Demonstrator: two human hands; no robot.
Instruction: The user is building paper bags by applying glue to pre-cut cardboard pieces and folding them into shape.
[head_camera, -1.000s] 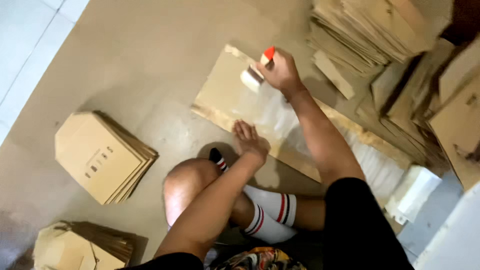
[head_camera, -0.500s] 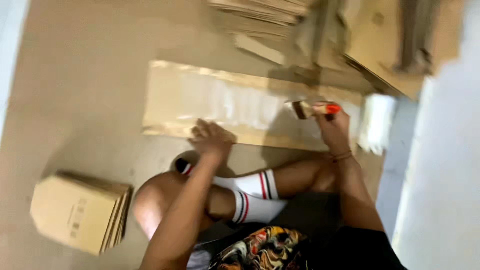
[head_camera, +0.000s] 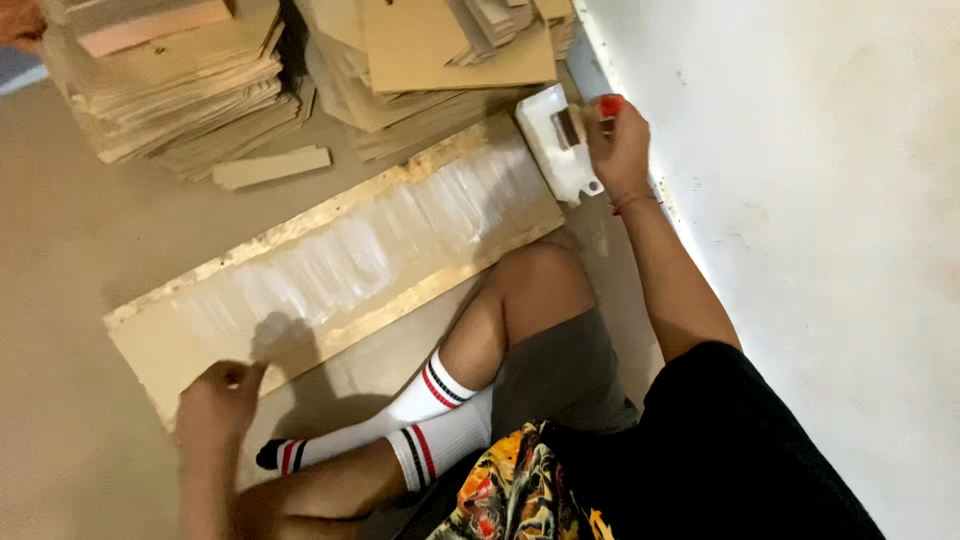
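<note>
Brush (head_camera: 572, 125) gripped in my right hand (head_camera: 620, 145) over tray (head_camera: 560, 165); left hand (head_camera: 218, 398), fingers curled, steadies glued board (head_camera: 330, 265); reload step

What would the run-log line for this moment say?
right hand: holds brush over white tray | left hand: pressing board edge | board: white-coated middle | cardboard stacks: behind

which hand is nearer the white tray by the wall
Right. The right hand holds a brush over the white tray, touching its edge. The left hand presses the far end of the board.
</note>
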